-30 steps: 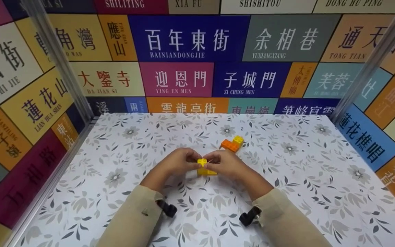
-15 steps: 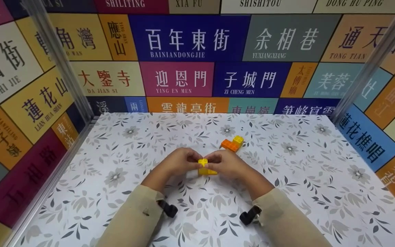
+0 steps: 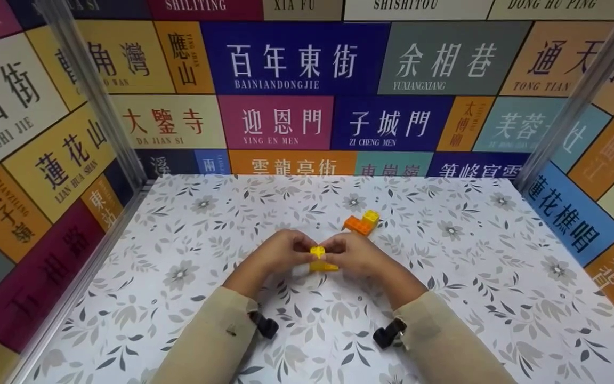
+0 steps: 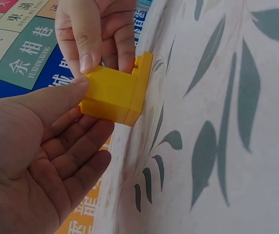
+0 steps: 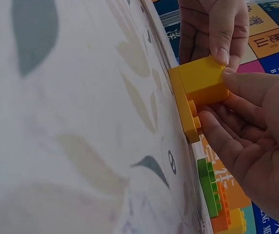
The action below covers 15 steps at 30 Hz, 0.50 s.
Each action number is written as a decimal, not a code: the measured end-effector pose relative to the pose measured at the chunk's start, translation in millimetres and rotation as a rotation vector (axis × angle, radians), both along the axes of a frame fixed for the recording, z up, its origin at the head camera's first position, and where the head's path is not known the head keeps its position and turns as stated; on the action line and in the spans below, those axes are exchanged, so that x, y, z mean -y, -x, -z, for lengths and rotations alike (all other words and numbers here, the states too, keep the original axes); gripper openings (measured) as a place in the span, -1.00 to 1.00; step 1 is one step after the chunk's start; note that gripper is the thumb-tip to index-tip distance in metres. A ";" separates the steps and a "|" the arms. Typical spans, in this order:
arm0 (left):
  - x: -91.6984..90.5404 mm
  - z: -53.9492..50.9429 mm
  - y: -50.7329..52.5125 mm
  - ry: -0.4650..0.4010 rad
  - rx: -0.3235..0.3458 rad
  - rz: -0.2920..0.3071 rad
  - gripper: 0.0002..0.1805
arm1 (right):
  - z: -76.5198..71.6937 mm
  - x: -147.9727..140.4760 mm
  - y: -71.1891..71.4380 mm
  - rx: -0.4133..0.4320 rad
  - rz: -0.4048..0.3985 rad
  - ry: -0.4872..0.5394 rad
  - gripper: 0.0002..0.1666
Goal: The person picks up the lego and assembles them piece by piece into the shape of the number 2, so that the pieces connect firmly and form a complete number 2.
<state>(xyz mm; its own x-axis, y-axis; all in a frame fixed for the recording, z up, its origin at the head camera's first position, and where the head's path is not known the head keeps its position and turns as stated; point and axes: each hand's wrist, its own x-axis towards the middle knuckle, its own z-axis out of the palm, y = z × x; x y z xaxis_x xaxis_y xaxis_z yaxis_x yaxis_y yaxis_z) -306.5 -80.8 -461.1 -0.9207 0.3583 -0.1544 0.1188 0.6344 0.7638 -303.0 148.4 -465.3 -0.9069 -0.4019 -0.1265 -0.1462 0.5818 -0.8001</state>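
In the head view, my left hand (image 3: 284,252) and right hand (image 3: 357,254) meet over yellow building blocks (image 3: 322,263) on the table. A tall yellow block (image 4: 110,90) sits on one end of a thin yellow block (image 5: 185,108), whose studs show beside it. The left thumb and fingers (image 4: 56,146) pinch the tall block from one side. On the other side, the right hand (image 5: 266,131) pinches it between thumb and fingers, one fingertip close to the thin block's studs. Parts of the blocks are hidden behind the fingers.
Beyond the right hand lie an orange block (image 3: 356,224) and a yellow block (image 3: 371,217), side by side. A green block (image 5: 208,185) shows by them in the right wrist view. A flower-patterned cloth (image 3: 190,314) covers the table; printed panels (image 3: 296,58) stand behind.
Both hands keep their hold on the yellow blocks. The blocks and the left hand have shifted very slightly to the right; the other blocks have stayed in place.
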 end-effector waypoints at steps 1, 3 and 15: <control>-0.1 0.3 0.0 -0.001 0.001 -0.004 -0.81 | 0.1 0.3 0.3 0.003 0.000 -0.004 -0.79; -0.1 0.9 0.0 -0.004 -0.003 -0.006 -0.81 | 1.0 0.5 1.0 0.006 0.002 -0.008 -0.78; 1.5 1.6 0.0 -0.009 -0.036 0.029 -0.80 | 1.8 -6.0 4.1 -0.019 -0.036 0.027 -0.64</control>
